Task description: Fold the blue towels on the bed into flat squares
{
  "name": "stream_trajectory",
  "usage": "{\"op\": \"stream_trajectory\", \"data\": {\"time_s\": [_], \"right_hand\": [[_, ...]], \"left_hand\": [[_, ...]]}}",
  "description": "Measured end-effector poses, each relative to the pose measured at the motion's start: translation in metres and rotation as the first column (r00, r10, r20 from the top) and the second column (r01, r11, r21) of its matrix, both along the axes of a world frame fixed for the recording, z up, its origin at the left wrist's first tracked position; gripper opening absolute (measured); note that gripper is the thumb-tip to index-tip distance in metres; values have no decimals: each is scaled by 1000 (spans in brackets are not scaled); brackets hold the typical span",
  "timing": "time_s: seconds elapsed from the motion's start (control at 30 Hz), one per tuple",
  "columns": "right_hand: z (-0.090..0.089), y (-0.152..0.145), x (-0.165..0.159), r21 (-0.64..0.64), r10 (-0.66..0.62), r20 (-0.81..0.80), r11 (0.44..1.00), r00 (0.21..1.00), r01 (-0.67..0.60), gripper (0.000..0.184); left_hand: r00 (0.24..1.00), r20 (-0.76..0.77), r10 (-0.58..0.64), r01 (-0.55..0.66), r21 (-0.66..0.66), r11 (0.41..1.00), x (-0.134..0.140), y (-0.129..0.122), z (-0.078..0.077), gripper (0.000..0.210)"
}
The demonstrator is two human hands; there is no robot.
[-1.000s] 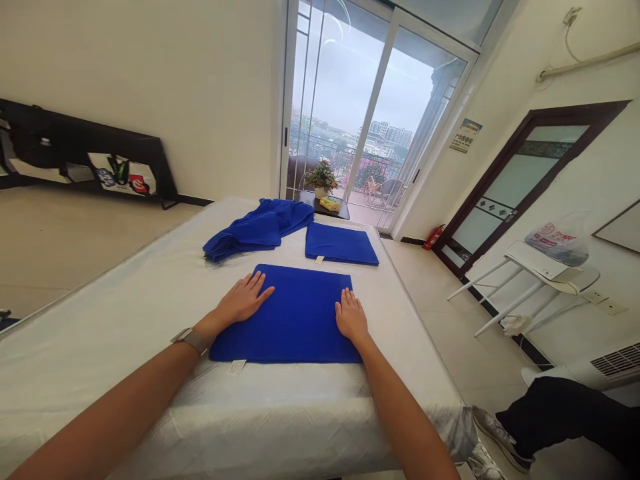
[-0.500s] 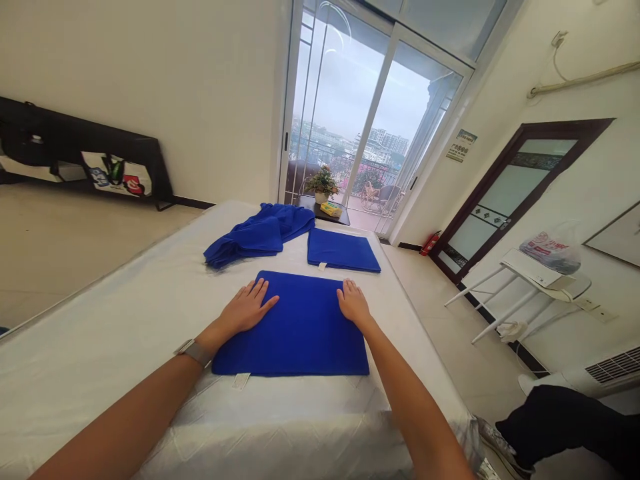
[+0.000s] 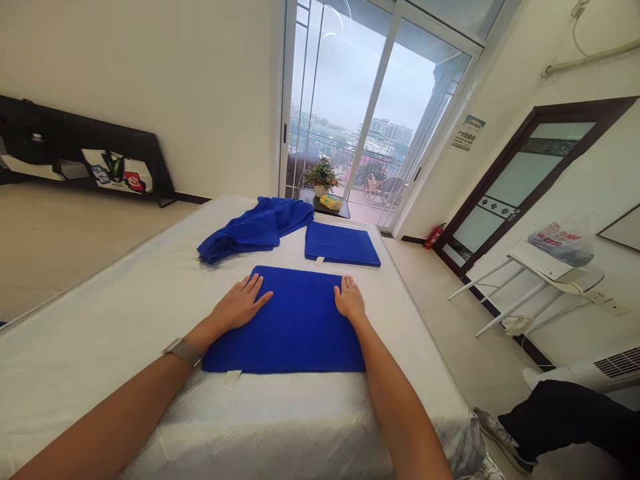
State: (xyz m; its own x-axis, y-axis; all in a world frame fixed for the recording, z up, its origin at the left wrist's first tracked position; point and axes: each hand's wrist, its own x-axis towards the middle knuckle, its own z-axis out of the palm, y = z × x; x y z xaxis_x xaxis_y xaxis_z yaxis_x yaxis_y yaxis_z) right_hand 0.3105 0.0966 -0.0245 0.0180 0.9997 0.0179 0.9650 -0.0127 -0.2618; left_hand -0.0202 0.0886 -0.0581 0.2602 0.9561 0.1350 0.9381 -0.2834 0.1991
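Note:
A folded blue cloth [image 3: 295, 327] lies flat on the white-covered bed [image 3: 410, 347], a white tag sticking out at its near edge. My left hand [image 3: 240, 301] rests flat on its upper left side, thumb spread apart from the fingers. On the upper right edge lies my right hand [image 3: 350, 299], fingers stretched out and palm down. Beyond it sits a second folded blue cloth [image 3: 343, 244], also with a white tag. To its left is a loose, crumpled heap of blue cloth [image 3: 255, 230].
Past the bed's far end stands a small dark table [image 3: 345, 209] with a potted plant [image 3: 321, 175] and a yellow packet [image 3: 331, 202]. A white stool [image 3: 530, 283] bearing a plastic bag [image 3: 565, 237] is at right. A person's dark-clothed leg [image 3: 560, 420] shows at lower right.
Both hands stay flat on the folded cloth, which keeps its shape. The view has shifted slightly, so the bed and cloths appear a little further left and higher.

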Motion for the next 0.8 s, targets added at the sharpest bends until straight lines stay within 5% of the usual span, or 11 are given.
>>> {"op": "stream_trajectory", "data": {"time_s": [0.3, 0.4, 0.63, 0.8], "right_hand": [[0, 0, 0, -6, 7, -29, 1000, 1000, -7, 67], [-1, 1, 0, -5, 1, -28, 1000, 1000, -1, 67], [-5, 4, 4, 10, 32, 5, 999, 999, -32, 63], [-8, 7, 6, 2, 22, 10, 1000, 1000, -22, 61]], "left_hand": [[986, -157, 62, -69, -42, 997, 4, 19, 11, 91], [988, -150, 42, -38, 29, 999, 42, 32, 20, 93], [925, 60, -376, 372, 70, 926, 186, 40, 34, 71], [933, 67, -353, 347, 92, 933, 205, 42, 19, 68]]}}
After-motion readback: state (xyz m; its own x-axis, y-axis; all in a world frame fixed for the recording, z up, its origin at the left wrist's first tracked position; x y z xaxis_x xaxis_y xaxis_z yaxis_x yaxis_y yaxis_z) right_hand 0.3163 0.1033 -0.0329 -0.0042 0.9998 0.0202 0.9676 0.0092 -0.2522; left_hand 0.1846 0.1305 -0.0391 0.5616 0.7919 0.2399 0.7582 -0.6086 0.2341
